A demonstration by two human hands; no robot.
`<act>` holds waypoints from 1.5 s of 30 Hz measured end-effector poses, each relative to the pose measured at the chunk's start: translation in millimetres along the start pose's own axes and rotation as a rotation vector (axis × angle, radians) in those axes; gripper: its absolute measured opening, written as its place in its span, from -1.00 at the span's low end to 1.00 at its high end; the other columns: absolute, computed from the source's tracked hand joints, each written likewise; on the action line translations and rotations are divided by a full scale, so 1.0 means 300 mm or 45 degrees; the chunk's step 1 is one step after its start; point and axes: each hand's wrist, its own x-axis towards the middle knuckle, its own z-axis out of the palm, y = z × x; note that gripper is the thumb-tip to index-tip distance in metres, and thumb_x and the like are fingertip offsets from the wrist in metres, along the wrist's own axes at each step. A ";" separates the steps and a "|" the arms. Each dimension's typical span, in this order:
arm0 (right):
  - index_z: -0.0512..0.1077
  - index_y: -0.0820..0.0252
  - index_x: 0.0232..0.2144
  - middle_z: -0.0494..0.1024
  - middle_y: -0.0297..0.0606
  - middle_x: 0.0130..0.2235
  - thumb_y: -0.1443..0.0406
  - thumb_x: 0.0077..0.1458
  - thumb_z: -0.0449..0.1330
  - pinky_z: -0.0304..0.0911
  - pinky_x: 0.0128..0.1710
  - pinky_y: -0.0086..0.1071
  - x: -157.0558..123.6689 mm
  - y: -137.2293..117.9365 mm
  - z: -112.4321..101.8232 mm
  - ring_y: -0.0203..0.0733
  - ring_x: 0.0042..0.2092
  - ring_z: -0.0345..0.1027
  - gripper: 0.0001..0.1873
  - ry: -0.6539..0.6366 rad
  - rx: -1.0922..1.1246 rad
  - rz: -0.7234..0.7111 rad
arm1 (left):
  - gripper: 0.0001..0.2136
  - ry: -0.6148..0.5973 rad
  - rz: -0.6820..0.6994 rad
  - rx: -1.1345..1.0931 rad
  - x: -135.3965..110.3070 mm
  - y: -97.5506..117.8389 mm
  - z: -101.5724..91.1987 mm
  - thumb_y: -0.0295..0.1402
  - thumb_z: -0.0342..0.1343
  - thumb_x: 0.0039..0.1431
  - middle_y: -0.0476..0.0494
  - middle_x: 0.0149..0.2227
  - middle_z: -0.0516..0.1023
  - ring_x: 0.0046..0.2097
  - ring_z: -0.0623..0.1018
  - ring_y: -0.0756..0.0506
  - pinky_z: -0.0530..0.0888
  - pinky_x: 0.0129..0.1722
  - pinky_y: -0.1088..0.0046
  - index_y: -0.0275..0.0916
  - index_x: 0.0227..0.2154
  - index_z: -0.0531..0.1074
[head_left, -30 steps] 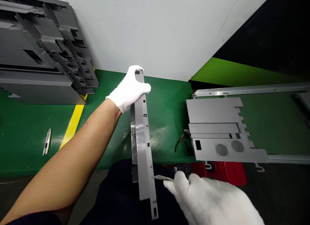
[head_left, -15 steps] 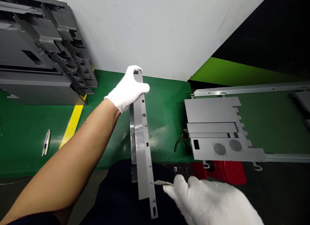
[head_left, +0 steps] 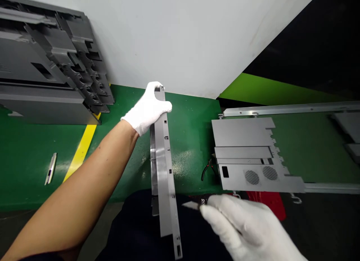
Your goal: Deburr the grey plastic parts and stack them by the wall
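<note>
A long grey molded panel (head_left: 163,167) stands on edge, its narrow slotted side facing up, running from the green table toward my lap. My left hand (head_left: 147,109), in a white glove, is closed around its far end, thumb lying across the near side. My right hand (head_left: 239,223), also gloved in white, grips a knife (head_left: 191,205); only its short pointed blade shows, the handle hidden inside the fist. The blade points left toward the panel's edge, with a small gap between them.
Stacked grey panels (head_left: 56,81) stand at the left. A utility knife (head_left: 51,168) lies on the green table (head_left: 185,141), and pliers (head_left: 207,170) near its right side. Another grey panel (head_left: 244,133) rests across metal rails at right. A white wall (head_left: 168,39) rises behind. Something red (head_left: 267,201) sits below.
My right hand has moved up and to the right, taking the blade off the panel's edge. The left hand keeps its hold, and the whole view has shifted slightly.
</note>
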 end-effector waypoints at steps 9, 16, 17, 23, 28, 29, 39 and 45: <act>0.18 0.10 -0.56 0.23 -0.47 -0.58 -0.09 0.36 -0.10 0.04 -0.52 -0.43 0.337 0.032 -0.053 -0.33 -0.53 0.07 -0.44 0.101 0.241 0.082 | -0.74 0.114 0.188 0.118 0.044 0.017 -0.034 -0.08 0.08 0.19 -0.09 -0.24 0.54 -0.21 0.44 -0.11 0.36 -0.23 0.36 -0.17 -0.37 0.44; 0.41 0.09 -0.46 0.40 -0.39 -0.52 -0.16 0.34 -0.21 0.01 -0.48 -0.38 0.645 0.019 -0.075 -0.29 -0.50 0.15 -0.34 0.118 -0.265 0.001 | -0.72 0.061 0.140 -0.127 0.045 0.025 -0.034 -0.17 -0.05 0.29 -0.12 -0.23 0.59 -0.16 0.50 -0.11 0.41 -0.14 0.38 -0.19 -0.40 0.45; 0.44 0.09 -0.42 0.44 -0.37 -0.49 -0.16 0.34 -0.22 0.02 -0.48 -0.38 0.675 0.010 -0.082 -0.28 -0.48 0.19 -0.34 0.105 -0.313 0.004 | -0.74 0.059 0.134 -0.138 0.042 0.029 -0.035 -0.19 -0.05 0.29 -0.11 -0.23 0.59 -0.15 0.51 -0.11 0.40 -0.11 0.39 -0.18 -0.40 0.45; 0.51 0.09 -0.31 0.54 -0.25 -0.41 -0.16 0.33 -0.26 0.14 -0.41 -0.35 0.760 -0.036 -0.108 -0.19 -0.40 0.36 -0.30 0.030 -0.500 0.050 | -0.80 0.089 0.066 -0.184 0.028 0.038 -0.046 -0.26 -0.01 0.26 -0.09 -0.24 0.58 -0.17 0.52 -0.11 0.42 -0.12 0.37 -0.16 -0.41 0.44; 0.53 0.12 -0.26 0.56 -0.20 -0.41 -0.14 0.35 -0.27 0.22 -0.34 -0.31 0.750 -0.054 -0.118 -0.13 -0.36 0.43 -0.29 0.010 -0.656 0.006 | -0.78 0.035 0.100 -0.283 0.034 0.010 -0.045 -0.19 -0.02 0.29 -0.12 -0.20 0.57 -0.17 0.53 -0.10 0.44 -0.15 0.38 -0.16 -0.37 0.44; 0.54 0.13 -0.25 0.56 -0.19 -0.41 -0.13 0.35 -0.26 0.23 -0.33 -0.30 0.746 -0.057 -0.121 -0.12 -0.35 0.44 -0.30 0.007 -0.678 -0.003 | -0.78 0.032 0.105 -0.287 0.034 0.006 -0.044 -0.19 -0.02 0.29 -0.12 -0.19 0.58 -0.18 0.53 -0.10 0.43 -0.15 0.38 -0.16 -0.36 0.44; 0.57 0.19 -0.23 0.56 -0.12 -0.42 -0.11 0.36 -0.24 0.26 -0.28 -0.23 0.724 -0.075 -0.133 -0.04 -0.30 0.47 -0.28 0.020 -0.739 0.008 | -0.79 0.062 0.090 -0.208 0.029 0.023 -0.028 -0.24 -0.01 0.29 -0.10 -0.20 0.58 -0.18 0.53 -0.11 0.42 -0.19 0.38 -0.17 -0.37 0.45; 0.57 0.18 -0.24 0.56 -0.11 -0.42 -0.10 0.37 -0.24 0.25 -0.28 -0.23 0.718 -0.081 -0.134 -0.02 -0.27 0.47 -0.29 0.031 -0.759 0.000 | -0.79 0.052 0.098 -0.242 0.033 0.018 -0.025 -0.26 -0.02 0.30 -0.10 -0.23 0.57 -0.19 0.53 -0.10 0.43 -0.17 0.37 -0.17 -0.38 0.45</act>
